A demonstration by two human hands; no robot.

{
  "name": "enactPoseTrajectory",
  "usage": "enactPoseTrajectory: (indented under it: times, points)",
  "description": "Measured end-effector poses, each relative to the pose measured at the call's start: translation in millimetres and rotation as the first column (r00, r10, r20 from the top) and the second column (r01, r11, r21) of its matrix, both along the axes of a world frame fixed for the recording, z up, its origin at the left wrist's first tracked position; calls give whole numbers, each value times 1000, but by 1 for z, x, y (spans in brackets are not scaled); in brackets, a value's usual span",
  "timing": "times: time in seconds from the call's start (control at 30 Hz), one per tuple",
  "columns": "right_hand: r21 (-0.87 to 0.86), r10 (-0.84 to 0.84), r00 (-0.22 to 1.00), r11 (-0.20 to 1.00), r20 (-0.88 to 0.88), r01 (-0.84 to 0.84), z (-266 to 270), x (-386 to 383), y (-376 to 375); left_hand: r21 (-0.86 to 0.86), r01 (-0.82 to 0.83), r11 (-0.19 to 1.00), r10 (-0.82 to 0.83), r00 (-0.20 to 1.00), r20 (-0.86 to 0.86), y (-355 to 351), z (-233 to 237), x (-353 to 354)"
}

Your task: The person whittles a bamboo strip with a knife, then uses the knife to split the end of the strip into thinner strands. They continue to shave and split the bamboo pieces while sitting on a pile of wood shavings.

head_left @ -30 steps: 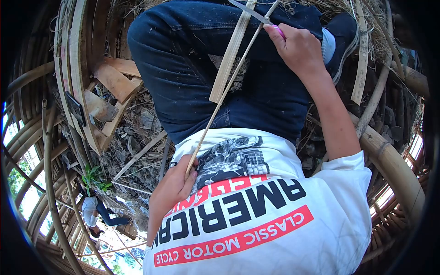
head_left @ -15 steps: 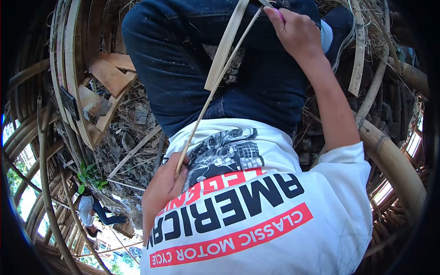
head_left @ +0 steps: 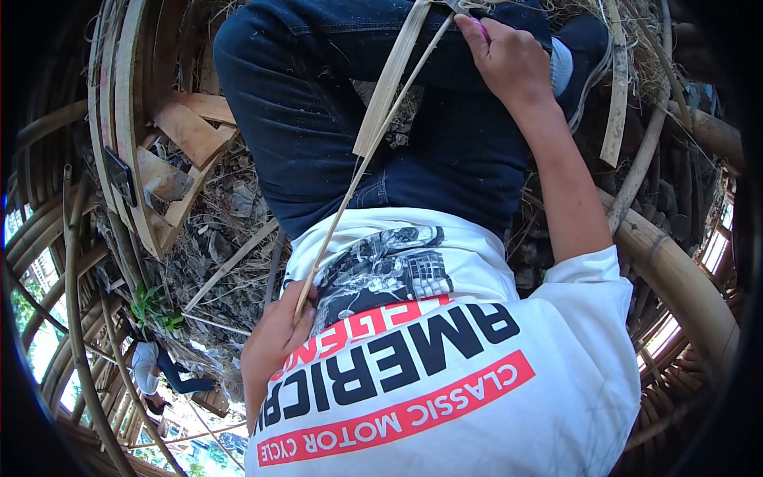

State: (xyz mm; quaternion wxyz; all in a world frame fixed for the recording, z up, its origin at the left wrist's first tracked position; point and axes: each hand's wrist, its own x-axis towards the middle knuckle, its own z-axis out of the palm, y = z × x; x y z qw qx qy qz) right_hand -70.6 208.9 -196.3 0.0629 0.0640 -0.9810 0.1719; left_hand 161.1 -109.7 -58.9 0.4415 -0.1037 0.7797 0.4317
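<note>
My left hand (head_left: 274, 330) is closed around the lower end of a thin bamboo strip (head_left: 342, 208), close against the white shirt. That strip slants up across my lap to the top of the view, where it meets the blade of a knife (head_left: 482, 29). My right hand (head_left: 513, 60) is wrapped round the knife, whose pink handle shows a little beside the fingers; the blade is partly cut off by the frame edge. A wider bamboo slat (head_left: 391, 83) lies alongside the thin strip, over my jeans, its upper end near the knife.
Wooden boards (head_left: 191, 131) and a dark phone-like object (head_left: 119, 175) are at the left. A thick bamboo pole (head_left: 679, 270) curves along the right, near a flat slat (head_left: 615, 87). Another person (head_left: 151, 370) is in the lower left background. Dry debris covers the ground.
My left hand has shifted slightly down and left with the thin strip's end. My right hand and the knife have barely moved.
</note>
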Motion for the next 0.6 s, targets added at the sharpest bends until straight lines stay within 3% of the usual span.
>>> enactPoseTrajectory:
  times: [0.6]
  points:
    - [114, 29, 996, 993, -83, -20, 0, 1, 0, 43, 3, 999, 0, 998, -65, -26, 3, 37]
